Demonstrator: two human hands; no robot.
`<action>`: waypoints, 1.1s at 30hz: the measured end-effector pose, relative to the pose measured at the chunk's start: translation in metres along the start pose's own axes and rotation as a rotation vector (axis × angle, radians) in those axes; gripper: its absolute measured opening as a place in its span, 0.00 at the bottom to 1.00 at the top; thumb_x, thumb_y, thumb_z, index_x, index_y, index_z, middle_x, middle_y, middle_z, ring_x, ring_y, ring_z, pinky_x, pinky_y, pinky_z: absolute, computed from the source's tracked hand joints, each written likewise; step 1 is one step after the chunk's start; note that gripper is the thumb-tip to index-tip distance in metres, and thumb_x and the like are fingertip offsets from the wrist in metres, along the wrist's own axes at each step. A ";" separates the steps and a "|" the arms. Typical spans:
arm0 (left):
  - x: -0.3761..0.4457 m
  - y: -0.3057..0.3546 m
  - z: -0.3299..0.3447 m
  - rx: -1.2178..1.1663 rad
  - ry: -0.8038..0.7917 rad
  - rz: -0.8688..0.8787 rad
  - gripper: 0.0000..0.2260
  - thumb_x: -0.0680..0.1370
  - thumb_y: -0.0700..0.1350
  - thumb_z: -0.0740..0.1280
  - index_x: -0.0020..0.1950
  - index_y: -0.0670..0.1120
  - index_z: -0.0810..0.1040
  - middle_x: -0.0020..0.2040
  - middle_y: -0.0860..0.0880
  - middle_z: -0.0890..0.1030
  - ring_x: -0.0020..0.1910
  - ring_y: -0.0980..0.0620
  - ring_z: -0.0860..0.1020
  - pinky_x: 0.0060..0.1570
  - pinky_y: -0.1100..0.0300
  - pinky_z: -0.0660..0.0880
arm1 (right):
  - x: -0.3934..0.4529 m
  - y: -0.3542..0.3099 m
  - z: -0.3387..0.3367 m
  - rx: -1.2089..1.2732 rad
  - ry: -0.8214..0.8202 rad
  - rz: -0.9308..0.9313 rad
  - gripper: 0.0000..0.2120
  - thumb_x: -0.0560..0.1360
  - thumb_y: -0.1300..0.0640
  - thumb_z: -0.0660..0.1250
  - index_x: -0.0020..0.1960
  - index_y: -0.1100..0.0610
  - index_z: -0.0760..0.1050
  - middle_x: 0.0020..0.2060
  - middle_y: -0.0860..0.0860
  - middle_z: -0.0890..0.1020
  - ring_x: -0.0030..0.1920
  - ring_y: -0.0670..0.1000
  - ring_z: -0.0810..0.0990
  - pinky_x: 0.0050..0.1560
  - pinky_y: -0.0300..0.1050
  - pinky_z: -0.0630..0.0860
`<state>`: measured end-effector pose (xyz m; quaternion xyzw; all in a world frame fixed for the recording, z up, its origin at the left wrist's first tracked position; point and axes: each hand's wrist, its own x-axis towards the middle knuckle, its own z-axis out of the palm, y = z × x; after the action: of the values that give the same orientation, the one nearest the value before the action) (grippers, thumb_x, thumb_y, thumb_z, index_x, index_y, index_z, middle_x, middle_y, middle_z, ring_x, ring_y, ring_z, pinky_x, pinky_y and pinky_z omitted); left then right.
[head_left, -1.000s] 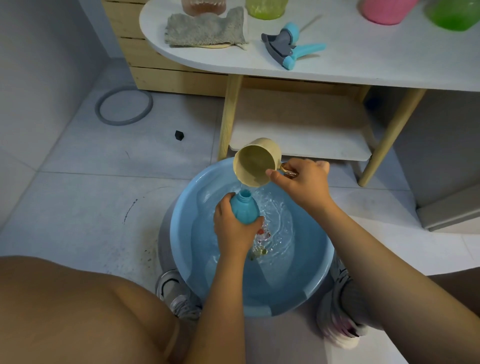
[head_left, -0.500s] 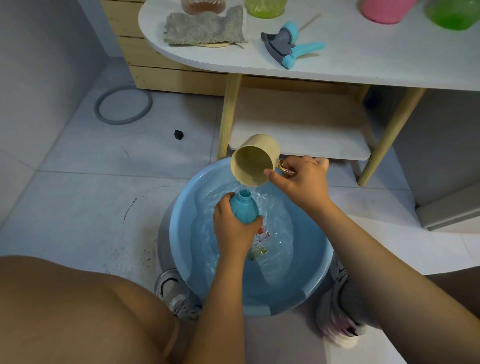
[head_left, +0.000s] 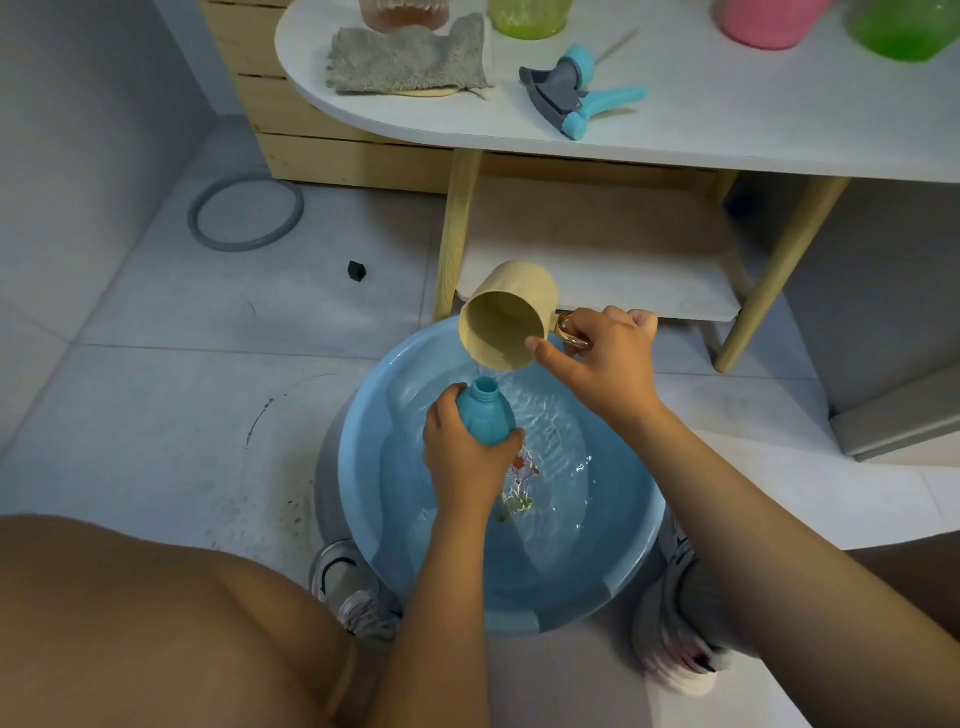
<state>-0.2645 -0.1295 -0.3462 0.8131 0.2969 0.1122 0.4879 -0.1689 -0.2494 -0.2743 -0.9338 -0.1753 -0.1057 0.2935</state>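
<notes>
Far left on the floor tiles: grey ring (head_left: 247, 215), with a small black object (head_left: 356, 270) near it to the right. Grey cloth (head_left: 408, 60) lies on the left end of the white desk (head_left: 727, 119). Left hand (head_left: 465, 457) grips the blue bottle (head_left: 488, 418) with fingers curled round its body. The bottle is uncapped, upright with a slight tilt, and held over the far half of the blue basin (head_left: 363, 493), which stands on the floor and holds water. Just beyond the bottle mouth is the beige cup (head_left: 506, 319), tipped toward the near side, with a thin water stream falling from its lip to the mouth. Right hand (head_left: 605, 358) holds the cup by its handle, fingers closed round it and thumb lying at the rim. Further right on the desk: blue-grey spray trigger head (head_left: 571, 91), then pink container (head_left: 769, 21) and green container (head_left: 904, 26) at the far edge.
</notes>
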 end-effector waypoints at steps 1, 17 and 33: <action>0.000 0.001 0.000 0.006 0.000 -0.001 0.34 0.61 0.48 0.80 0.63 0.50 0.69 0.60 0.51 0.73 0.58 0.50 0.73 0.57 0.48 0.75 | 0.000 0.000 0.000 -0.001 0.003 -0.003 0.25 0.66 0.31 0.56 0.30 0.54 0.65 0.24 0.43 0.64 0.34 0.50 0.67 0.45 0.43 0.52; 0.000 0.002 0.002 0.011 -0.005 -0.004 0.34 0.62 0.48 0.80 0.64 0.49 0.68 0.61 0.50 0.72 0.59 0.49 0.72 0.58 0.46 0.75 | -0.003 0.004 0.006 -0.064 0.076 -0.053 0.23 0.69 0.34 0.58 0.31 0.53 0.66 0.26 0.44 0.67 0.34 0.49 0.66 0.45 0.42 0.51; 0.000 0.007 0.002 0.002 -0.017 -0.013 0.34 0.63 0.49 0.79 0.65 0.50 0.68 0.61 0.51 0.71 0.60 0.49 0.72 0.59 0.47 0.74 | -0.002 0.004 0.001 -0.109 0.165 -0.155 0.22 0.69 0.36 0.61 0.33 0.56 0.70 0.29 0.47 0.69 0.36 0.49 0.66 0.46 0.44 0.53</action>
<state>-0.2606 -0.1337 -0.3415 0.8127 0.2981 0.1020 0.4902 -0.1689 -0.2522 -0.2777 -0.9201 -0.2162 -0.2142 0.2466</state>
